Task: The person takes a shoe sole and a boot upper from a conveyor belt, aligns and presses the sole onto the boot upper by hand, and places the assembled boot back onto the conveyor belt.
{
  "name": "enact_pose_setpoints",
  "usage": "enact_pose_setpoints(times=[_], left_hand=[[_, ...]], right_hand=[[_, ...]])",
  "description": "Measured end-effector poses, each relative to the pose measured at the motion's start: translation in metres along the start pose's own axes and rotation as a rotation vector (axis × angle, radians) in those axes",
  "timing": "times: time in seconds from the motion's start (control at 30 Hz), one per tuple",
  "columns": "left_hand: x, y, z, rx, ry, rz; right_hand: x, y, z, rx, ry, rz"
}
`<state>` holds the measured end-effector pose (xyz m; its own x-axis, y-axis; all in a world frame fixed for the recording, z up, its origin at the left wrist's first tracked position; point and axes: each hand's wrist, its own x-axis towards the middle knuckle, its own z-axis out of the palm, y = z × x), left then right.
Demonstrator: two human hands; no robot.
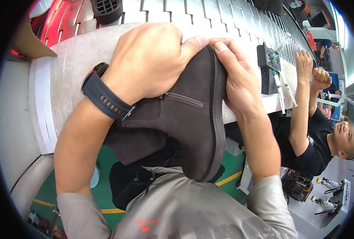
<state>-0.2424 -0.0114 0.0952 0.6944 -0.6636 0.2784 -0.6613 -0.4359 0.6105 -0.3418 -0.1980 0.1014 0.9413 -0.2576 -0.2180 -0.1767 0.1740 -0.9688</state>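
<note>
A dark brown-grey suede ankle boot (189, 127) is held on its side above the front edge of the work table, its sole facing right. A short metal zip (185, 98) runs along its side, and its shaft hangs to the lower left. My left hand (151, 59) is closed over the upper part of the boot, its fingertips mostly hidden, thumb at the far end. My right hand (238, 73) grips the sole's far end, its thumb pressing beside the stitched edge. Both hands nearly meet there. A dark watch (107, 93) is on my left wrist.
Beyond the pale table (71, 59) runs a metal slat conveyor (201, 16) carrying a black sole-like piece (106, 10). A dark block (267, 59) with syringe-like tubes (281, 89) stands to the right. A co-worker (312, 139) with raised hands is at the right. Cardboard (31, 40) juts in at left.
</note>
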Motion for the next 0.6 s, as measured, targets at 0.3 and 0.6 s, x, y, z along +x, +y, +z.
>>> enact_pose_setpoints(times=[0.3, 0.6], left_hand=[[0.005, -0.015, 0.006, 0.139, -0.040, 0.113], [0.002, -0.003, -0.001, 0.354, -0.047, 0.369]], right_hand=[[0.009, 0.004, 0.008, -0.556, 0.134, -0.314], [-0.094, -0.009, -0.031, -0.528, -0.111, 0.215]])
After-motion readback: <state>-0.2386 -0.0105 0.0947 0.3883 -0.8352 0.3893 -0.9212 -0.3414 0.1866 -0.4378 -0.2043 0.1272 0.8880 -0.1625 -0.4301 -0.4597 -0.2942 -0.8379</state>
